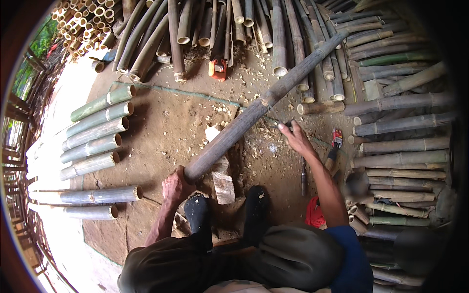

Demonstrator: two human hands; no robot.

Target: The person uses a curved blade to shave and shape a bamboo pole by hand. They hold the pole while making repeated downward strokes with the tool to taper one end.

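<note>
A long dark bamboo pole (227,134) slants across the middle, its near end by my left knee and its far end among the poles at the upper right. My left hand (177,188) is closed around that near end. Beyond it, my right hand (297,140) is closed on what looks like a small knife (282,125) with a dark handle. The thin blade points toward a pale, scraped node on the pole; I cannot tell whether it touches. Under the pole's near part stands a pale cut wood block (224,187), between my dark-covered feet.
Cut bamboo lengths (100,141) lie in a row at left. More poles (400,158) are stacked at right and across the back. An orange-handled tool (218,70), a red-and-black tool (336,138), a thin tool (304,178) and red cloth (314,213) lie around. Shavings litter the ground.
</note>
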